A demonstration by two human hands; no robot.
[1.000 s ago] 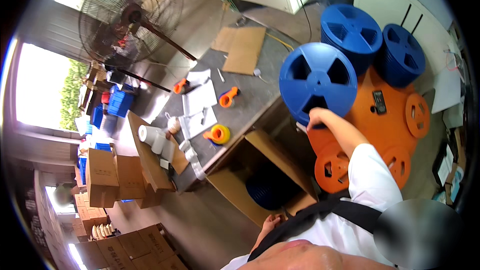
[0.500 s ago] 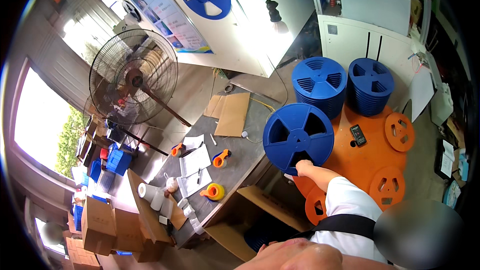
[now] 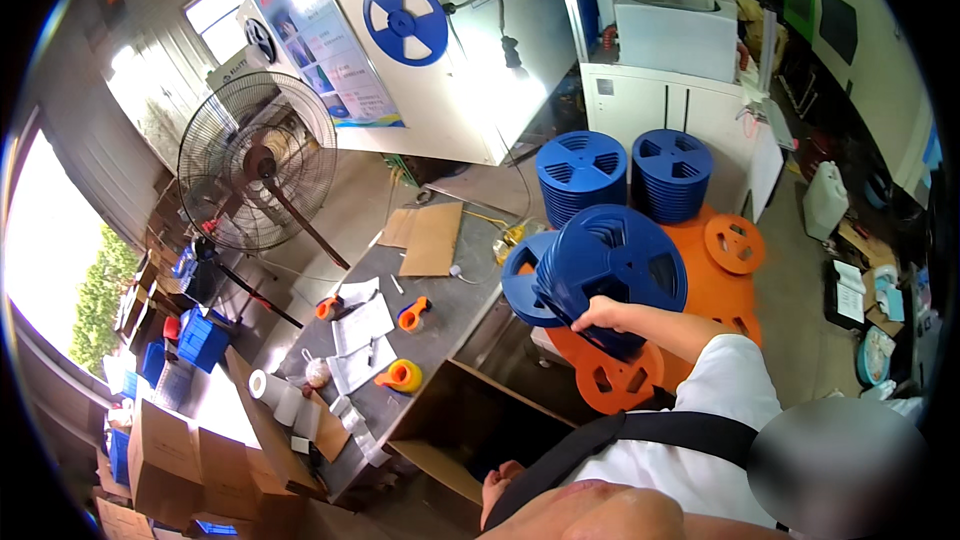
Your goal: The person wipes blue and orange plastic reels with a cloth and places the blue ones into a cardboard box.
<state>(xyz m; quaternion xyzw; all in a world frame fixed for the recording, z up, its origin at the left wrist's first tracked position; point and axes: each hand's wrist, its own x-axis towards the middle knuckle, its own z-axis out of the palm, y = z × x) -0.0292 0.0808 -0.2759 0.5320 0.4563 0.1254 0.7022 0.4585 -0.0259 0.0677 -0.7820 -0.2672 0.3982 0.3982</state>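
Observation:
My right hand (image 3: 597, 314) is closed on the near side of a tilted stack of dark blue plastic reels (image 3: 615, 260) with cut-out windows. The fingers reach around the reels' edges. Partly behind this stack, another blue reel (image 3: 522, 285) shows at its left. Low in the view, my left hand (image 3: 498, 485) is beside an open cardboard box (image 3: 440, 472); its fingers show only in part, and whether they grip anything is unclear. Orange reel discs (image 3: 618, 380) lie below the blue stack. Two more stacks of blue reels (image 3: 583, 175) stand behind it.
A grey worktable (image 3: 455, 315) at the left bears tape dispensers (image 3: 402, 376), papers (image 3: 362, 330) and flat cardboard (image 3: 432, 245). Behind it stands a large fan (image 3: 262, 162). A lamp (image 3: 512, 60) hangs by a white cabinet (image 3: 445, 105). Cardboard boxes (image 3: 170, 470) are at lower left.
The blue reel stack under my right hand has tipped and shifted, uncovering another reel at its left. My left hand has come further into view by the box. The view has swung right.

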